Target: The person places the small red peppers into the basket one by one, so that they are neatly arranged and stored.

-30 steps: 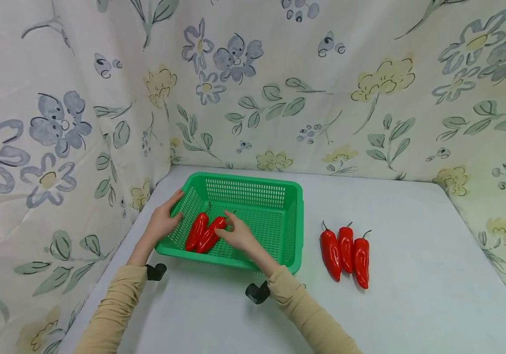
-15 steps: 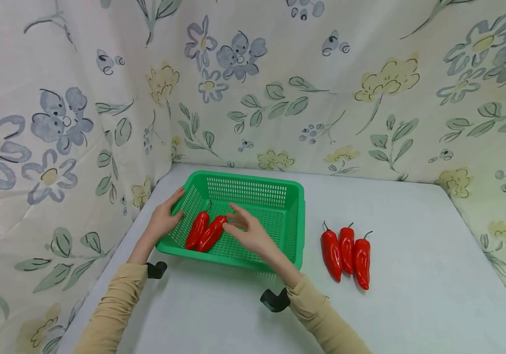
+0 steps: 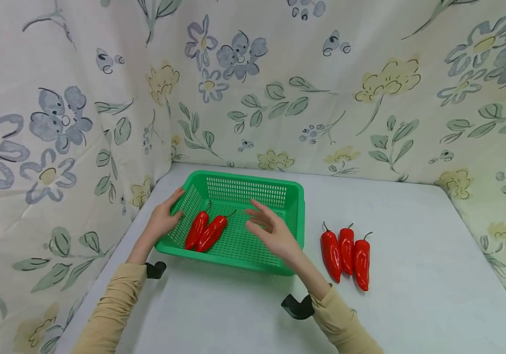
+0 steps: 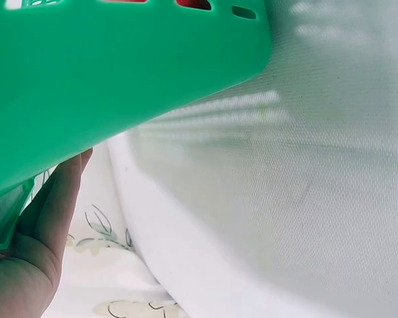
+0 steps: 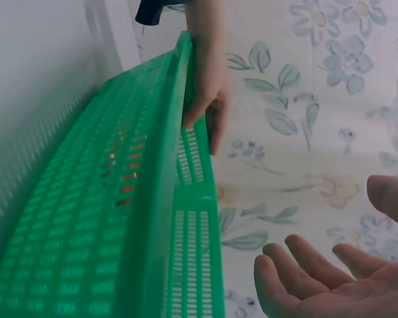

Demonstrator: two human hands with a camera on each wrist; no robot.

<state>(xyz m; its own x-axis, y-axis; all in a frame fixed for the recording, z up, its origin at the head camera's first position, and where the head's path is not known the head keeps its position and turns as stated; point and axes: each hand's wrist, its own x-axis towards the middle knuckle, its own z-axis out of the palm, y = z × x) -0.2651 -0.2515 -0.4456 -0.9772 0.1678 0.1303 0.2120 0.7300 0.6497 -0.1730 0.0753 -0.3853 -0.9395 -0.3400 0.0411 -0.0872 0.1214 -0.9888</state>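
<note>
My left hand [image 3: 162, 221] grips the basket [image 3: 226, 262]; my right hand [image 3: 275, 237], loose and empty, is over it. Two peppers [image 3: 211, 234] lie inside, three peppers [image 3: 346, 250] to its right: I judge I'm between peppers, the next calling for a rightward reach

- A pale floral cloth [image 3: 350, 157] hangs behind the desk [image 3: 425, 236] and along its left and right sides, lightly creased at left.
- Its print shows blue-grey flowers [image 3: 240, 59], yellow blossoms [image 3: 387, 83], leafy green sprigs [image 3: 297, 105] and berry clusters [image 3: 310, 132].
- The desk is white, finely textured up close.
- Light is soft; a broad shadow [image 4: 331, 172] and pale streaks [image 4: 245, 103] cross the desk.
</note>
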